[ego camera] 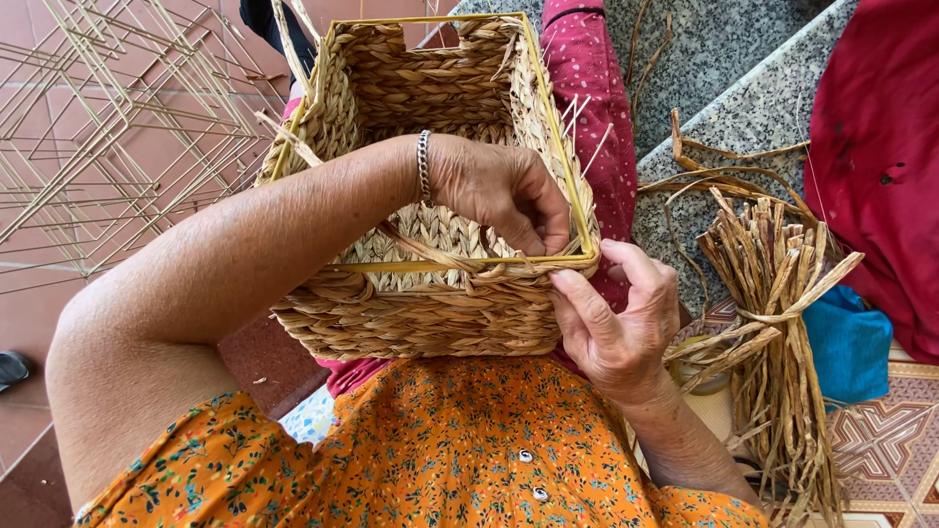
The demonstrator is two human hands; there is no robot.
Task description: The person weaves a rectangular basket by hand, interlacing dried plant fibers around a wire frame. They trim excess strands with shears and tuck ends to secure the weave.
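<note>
One square woven straw basket with a yellow wire rim [430,303] rests on the lap at centre. The left hand [504,191] reaches inside, its grip pinched on a flat dried straw strand [445,256] at the near rim; the right hand [616,323], at 4 o'clock, presses half-curled fingers against the corner. One tied bundle of dried straw [782,323] lies at 3 o'clock, several bare wire frames [108,127] at 10 o'clock.

- I see no packages, labels, signs or screens anywhere near my hands.
</note>
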